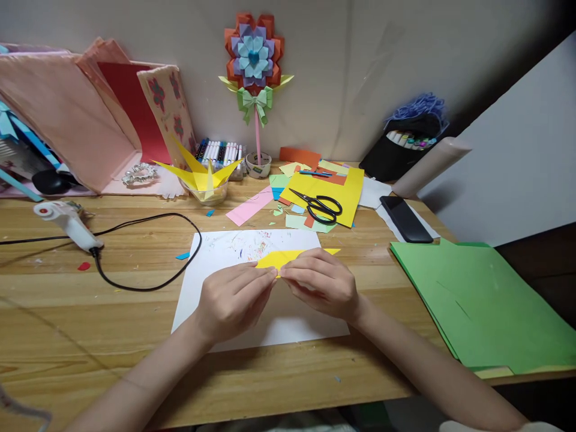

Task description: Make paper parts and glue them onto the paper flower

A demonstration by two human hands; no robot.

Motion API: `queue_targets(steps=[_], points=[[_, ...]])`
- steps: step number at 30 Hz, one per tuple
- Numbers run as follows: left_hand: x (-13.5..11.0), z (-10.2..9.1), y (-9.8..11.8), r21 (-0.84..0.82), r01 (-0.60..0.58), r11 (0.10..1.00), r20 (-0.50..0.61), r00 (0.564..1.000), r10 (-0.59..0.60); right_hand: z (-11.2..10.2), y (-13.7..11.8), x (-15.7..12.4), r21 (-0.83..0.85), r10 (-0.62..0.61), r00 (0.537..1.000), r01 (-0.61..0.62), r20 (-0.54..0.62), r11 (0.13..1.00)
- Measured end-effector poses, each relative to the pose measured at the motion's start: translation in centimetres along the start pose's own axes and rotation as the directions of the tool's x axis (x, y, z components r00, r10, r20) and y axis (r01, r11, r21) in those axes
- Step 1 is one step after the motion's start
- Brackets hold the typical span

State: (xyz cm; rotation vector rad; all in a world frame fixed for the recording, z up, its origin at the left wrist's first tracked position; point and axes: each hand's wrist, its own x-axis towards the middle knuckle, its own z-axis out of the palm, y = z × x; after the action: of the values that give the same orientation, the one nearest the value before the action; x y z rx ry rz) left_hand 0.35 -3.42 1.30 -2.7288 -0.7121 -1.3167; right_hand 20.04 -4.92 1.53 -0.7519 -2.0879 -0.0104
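Observation:
My left hand (234, 297) and my right hand (320, 282) meet over a white sheet (225, 255) on the wooden desk (112, 336). Both pinch a small folded piece of yellow paper (276, 258), which pokes out above the fingers with a pointed tip toward the right. Each hand's fingers are curled and pressed on the paper's lower edge. The white sheet carries faint coloured scribbles near its top.
Black scissors (321, 208) lie on yellow paper (346, 192) with scraps behind. Green sheets (481, 300) cover the right side, a phone (405, 219) beyond them. A glue gun (67, 223) with a looping cord lies left. A bowl of yellow folded points (204, 177), markers and a paper flower (254, 54) stand at the back.

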Motion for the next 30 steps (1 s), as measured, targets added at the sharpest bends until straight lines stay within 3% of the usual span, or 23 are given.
queue_targets(steps=[3, 7, 11, 12, 14, 15, 17, 19, 20, 21, 23, 24, 25, 27, 28, 30], points=[[0.0, -0.2, -0.2, 0.032, -0.087, 0.996, 0.02, 0.996, 0.086, -0.2, -0.1, -0.1, -0.066, -0.076, 0.997, 0.076, -0.001, 0.995], [0.0, -0.3, -0.2, 0.101, -0.089, 0.991, 0.001, 0.996, 0.089, -0.3, 0.1, -0.5, -0.163, -0.116, 0.993, 0.11, -0.023, 0.98], [-0.5, 0.4, 0.9, 0.059, 0.063, 0.996, -0.13, 0.99, -0.055, -0.2, 0.6, -0.9, -0.226, -0.058, 0.996, 0.042, -0.064, 0.973], [-0.6, 0.8, 1.3, -0.025, 0.114, 0.993, -0.104, 0.988, -0.116, -0.2, 0.8, -1.1, -0.244, -0.041, 0.996, 0.02, -0.08, 0.969], [-0.6, 1.5, 1.8, -0.259, 0.29, 0.922, 0.091, 0.957, -0.275, -0.2, 1.1, -1.3, -0.277, -0.04, 0.994, 0.01, -0.103, 0.961], [-0.5, 1.8, 1.9, -0.367, 0.42, 0.83, 0.223, 0.906, -0.359, -0.2, 1.2, -1.5, -0.29, -0.053, 0.993, 0.021, -0.104, 0.957], [-0.2, 2.2, 1.6, -0.501, 0.678, 0.537, 0.454, 0.735, -0.504, 0.0, 1.5, -1.8, -0.31, -0.089, 0.993, 0.061, -0.077, 0.949], [0.2, 2.3, 1.0, -0.528, 0.815, 0.237, 0.615, 0.56, -0.555, 0.3, 1.9, -2.1, -0.327, -0.117, 0.993, 0.103, -0.024, 0.939], [0.3, 2.3, 0.6, -0.499, 0.855, 0.144, 0.689, 0.492, -0.533, 0.6, 2.2, -2.3, -0.334, -0.121, 0.993, 0.115, 0.002, 0.936], [0.3, 2.2, 0.3, -0.441, 0.891, 0.108, 0.757, 0.434, -0.488, 0.9, 2.6, -2.4, -0.337, -0.117, 0.993, 0.118, 0.025, 0.934], [0.2, 2.0, 0.0, -0.318, 0.924, 0.212, 0.832, 0.38, -0.405, 1.5, 3.4, -2.7, -0.333, -0.082, 0.993, 0.105, 0.084, 0.937], [0.0, 2.0, 0.0, -0.274, 0.904, 0.327, 0.828, 0.395, -0.397, 1.8, 3.8, -2.8, -0.327, -0.059, 0.991, 0.097, 0.124, 0.94], [-0.2, 2.0, 0.0, -0.238, 0.857, 0.458, 0.791, 0.445, -0.421, 2.1, 4.1, -2.9, -0.317, -0.035, 0.985, 0.088, 0.17, 0.944], [-0.5, 2.1, 0.1, -0.145, 0.707, 0.692, 0.631, 0.605, -0.486, 2.5, 4.4, -3.1, -0.293, 0.004, 0.965, 0.075, 0.263, 0.953], [-0.6, 2.2, 0.0, -0.081, 0.635, 0.769, 0.546, 0.673, -0.498, 2.6, 4.4, -3.1, -0.278, 0.02, 0.952, 0.069, 0.305, 0.958], [-0.8, 2.5, -0.3, 0.021, 0.542, 0.84, 0.442, 0.748, -0.494, 2.7, 4.2, -3.1, -0.252, 0.054, 0.927, 0.044, 0.371, 0.967]])
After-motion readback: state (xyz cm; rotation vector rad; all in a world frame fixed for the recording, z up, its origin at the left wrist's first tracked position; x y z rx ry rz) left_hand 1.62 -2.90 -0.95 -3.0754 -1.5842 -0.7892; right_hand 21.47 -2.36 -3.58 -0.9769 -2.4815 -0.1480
